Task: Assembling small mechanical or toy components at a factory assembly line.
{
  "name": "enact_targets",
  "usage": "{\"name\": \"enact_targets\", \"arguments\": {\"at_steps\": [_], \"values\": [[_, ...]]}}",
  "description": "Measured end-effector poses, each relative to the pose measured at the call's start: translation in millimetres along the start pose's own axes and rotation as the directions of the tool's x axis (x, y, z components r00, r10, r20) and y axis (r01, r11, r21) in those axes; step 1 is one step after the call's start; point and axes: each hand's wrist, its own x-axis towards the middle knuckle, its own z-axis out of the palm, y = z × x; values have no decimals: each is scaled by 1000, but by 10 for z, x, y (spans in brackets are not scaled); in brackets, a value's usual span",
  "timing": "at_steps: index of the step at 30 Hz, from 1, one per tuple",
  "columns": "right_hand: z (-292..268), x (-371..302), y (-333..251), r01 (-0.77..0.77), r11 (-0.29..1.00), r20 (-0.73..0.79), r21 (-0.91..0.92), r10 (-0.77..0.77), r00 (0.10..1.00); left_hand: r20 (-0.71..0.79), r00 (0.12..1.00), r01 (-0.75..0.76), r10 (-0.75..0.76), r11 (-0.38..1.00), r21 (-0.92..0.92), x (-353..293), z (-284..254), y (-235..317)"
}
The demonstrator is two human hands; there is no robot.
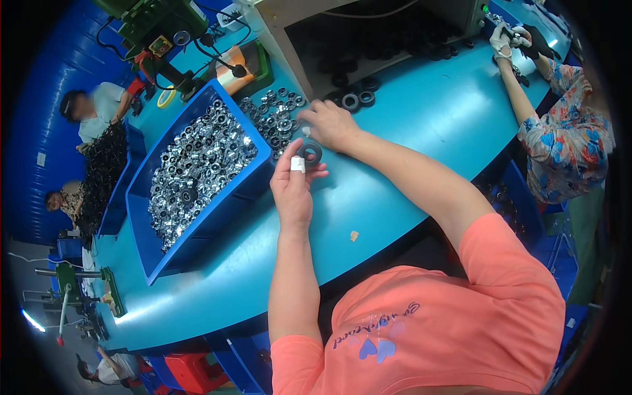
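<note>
My left hand [294, 187] is closed around a black ring [310, 153], with the thumb on one side of it and white tape wrapped on a finger. Just beyond it, my right hand [334, 126] reaches to the edge of a loose pile of shiny silver metal wheel-like parts [273, 113]. Its fingers are bent and apart from the taped thumb, and I make out nothing between them. To the left of my hands stands a blue bin [249, 170] full of the same silver parts, some with dark centres.
Black rings [350, 101] lie before an open-fronted box [280, 39] holding more. A green machine [148, 33] stands at the back left. A gloved co-worker [559, 125] works at the right. Another bin [133, 148] holds black parts. A small scrap [354, 236] lies on the turquoise table [408, 99].
</note>
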Motion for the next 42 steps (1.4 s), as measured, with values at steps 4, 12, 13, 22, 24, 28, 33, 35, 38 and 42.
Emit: {"name": "enact_targets", "arguments": {"at_steps": [4, 12, 13, 22, 24, 28, 33, 35, 38, 42], "values": [[-20, -52, -2, 21, 999, -53, 45, -19, 998, 4, 1000, 12, -12, 1000, -22, -9, 4, -3], [-19, -63, 3, -28, 999, -23, 32, 29, 999, 2, 999, 34, -34, 999, -41, -41, 46, -9], [-31, -65, -4, -15, 998, -53, 61, 19, 998, 12, 999, 42, -41, 998, -52, -36, 19, -26], [-1, -27, -50, 36, 999, -36, -26, -37, 999, 240, 948, 296, -210, 860, -415, -37, -41, -8], [10, -24, -36, 26, 999, -49, -20, -27, 998, 236, 944, 313, -228, 844, -435, -32, -44, -20], [-1, -30, -14, 13, 1000, -64, 20, -11, 998, 248, 939, 329, -238, 835, -441, -33, -70, -46], [14, -18, 26, -21, 996, -90, 84, 29, 995, 258, 941, 315, -218, 842, -437, -30, -54, -30], [26, -23, 43, -11, 996, -108, 87, 20, 994, 268, 940, 315, -212, 842, -438, -27, -57, -27], [37, -15, 79, -6, 996, -90, 91, 14, 996, 282, 938, 314, -203, 844, -435, -29, -59, -19], [53, -26, 108, 8, 995, -110, 95, 2, 994, 294, 936, 311, -196, 850, -425, -36, -60, -14]]}}
